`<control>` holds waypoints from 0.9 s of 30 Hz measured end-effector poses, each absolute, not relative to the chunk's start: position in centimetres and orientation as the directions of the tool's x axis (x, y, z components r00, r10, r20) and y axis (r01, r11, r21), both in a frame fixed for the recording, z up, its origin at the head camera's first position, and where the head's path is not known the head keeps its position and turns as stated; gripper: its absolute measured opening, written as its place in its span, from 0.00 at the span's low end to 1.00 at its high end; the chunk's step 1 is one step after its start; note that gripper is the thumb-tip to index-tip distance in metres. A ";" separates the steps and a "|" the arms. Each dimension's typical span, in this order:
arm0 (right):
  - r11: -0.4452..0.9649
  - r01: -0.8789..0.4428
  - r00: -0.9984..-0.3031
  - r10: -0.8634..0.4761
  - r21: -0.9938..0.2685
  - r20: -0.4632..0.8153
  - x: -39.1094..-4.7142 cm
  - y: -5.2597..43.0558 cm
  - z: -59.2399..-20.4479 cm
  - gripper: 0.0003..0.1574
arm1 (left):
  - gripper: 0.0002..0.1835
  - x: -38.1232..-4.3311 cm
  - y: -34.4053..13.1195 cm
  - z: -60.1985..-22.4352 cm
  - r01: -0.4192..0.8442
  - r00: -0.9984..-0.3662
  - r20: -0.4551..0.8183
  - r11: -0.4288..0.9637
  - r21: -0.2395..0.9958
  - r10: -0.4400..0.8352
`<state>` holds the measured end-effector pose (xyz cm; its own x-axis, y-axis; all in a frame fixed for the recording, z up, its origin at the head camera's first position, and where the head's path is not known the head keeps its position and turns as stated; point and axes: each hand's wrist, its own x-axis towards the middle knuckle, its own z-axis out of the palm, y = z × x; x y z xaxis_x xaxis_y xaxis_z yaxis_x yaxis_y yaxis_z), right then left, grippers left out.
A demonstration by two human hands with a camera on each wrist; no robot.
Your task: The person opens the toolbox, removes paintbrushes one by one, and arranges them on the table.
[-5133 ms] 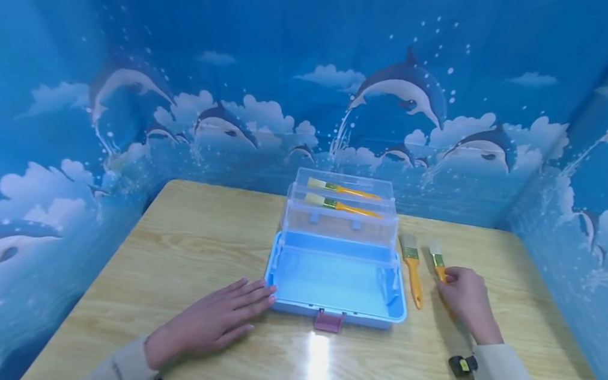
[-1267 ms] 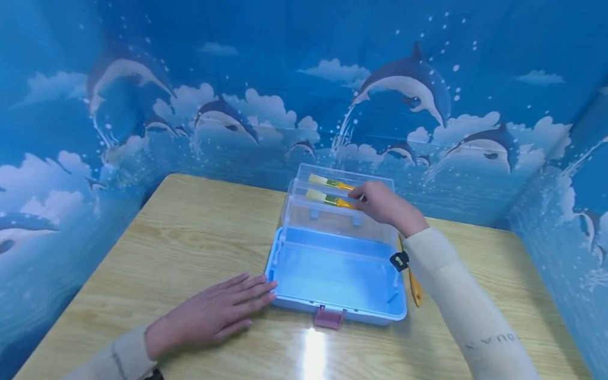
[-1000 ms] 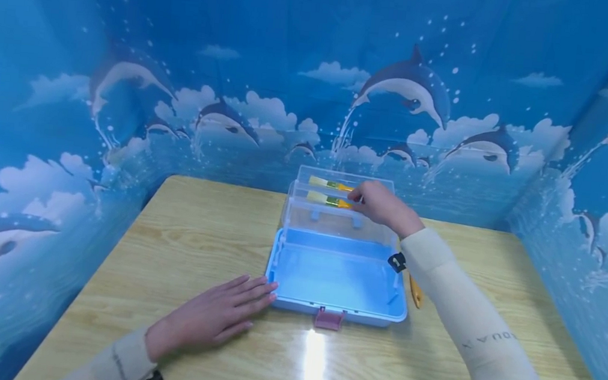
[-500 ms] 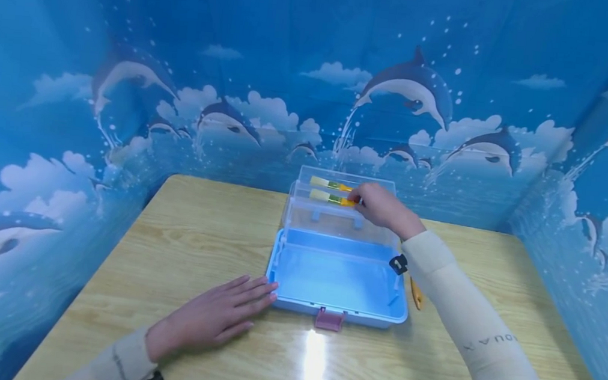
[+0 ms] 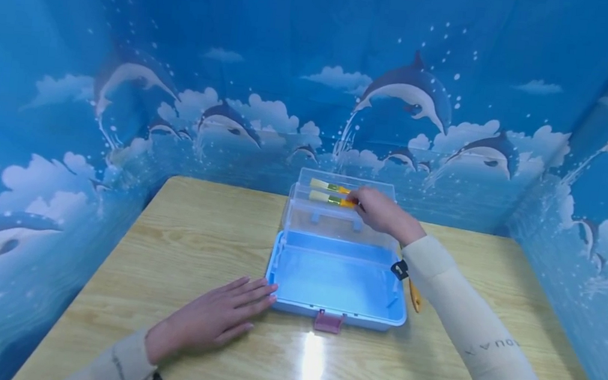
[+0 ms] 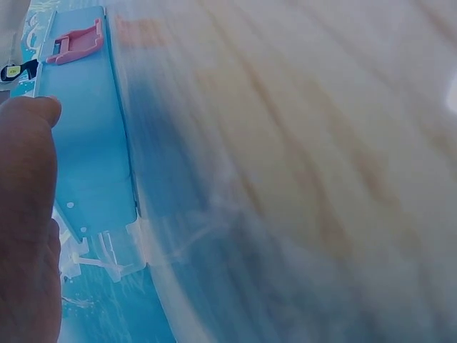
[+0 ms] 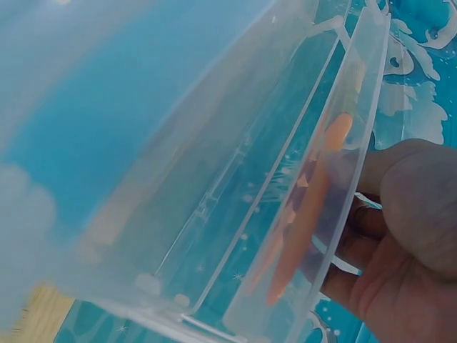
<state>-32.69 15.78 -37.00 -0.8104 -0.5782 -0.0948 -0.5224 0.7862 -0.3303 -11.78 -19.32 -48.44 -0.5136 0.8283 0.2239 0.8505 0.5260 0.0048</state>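
My right hand (image 5: 383, 212) is at the clear raised tray of the open blue box, its fingertips pinching the orange handle of the lower paintbrush (image 5: 321, 196). Just behind lies another pale-bristled paintbrush (image 5: 326, 185), its handle end covered by the hand. In the right wrist view, orange handles (image 7: 307, 214) show through the tray's clear wall, with the fingers (image 7: 357, 246) close against it. My left hand (image 5: 212, 312) lies flat with straight fingers, fingertips on the front left corner of the blue box (image 5: 326, 311). Its thumb side and the box front show in the left wrist view.
An orange paintbrush handle (image 5: 414, 296) lies on the wooden table (image 5: 198, 223) right of the box, partly behind the right sleeve. A pink latch (image 5: 328, 322) hangs at the box front. A blue dolphin-print curtain (image 5: 272, 60) surrounds the table at back and sides.
Earlier, my right hand held a small paintbrush on the table right of the box. It has moved up and left to the clear tray, staying there over the last second. The left hand stays put.
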 end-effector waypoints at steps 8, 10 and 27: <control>0.762 -0.558 -0.792 -0.607 -0.330 -0.063 -32.5 15.9 -37.2 0.20 | 0.37 -11.6 -19.2 -48.6 0.847 -0.521 0.223 0.532 0.009 0.824; 0.757 -0.560 -0.790 -0.610 -0.337 -0.060 -32.5 16.0 -37.2 0.21 | 0.37 -11.6 -19.3 -48.6 0.847 -0.519 0.226 0.532 0.006 0.824; 0.737 -0.586 -0.781 -0.624 -0.337 -0.007 -31.5 16.6 -36.8 0.20 | 0.36 -11.5 -19.2 -48.3 0.849 -0.518 0.227 0.529 0.015 0.825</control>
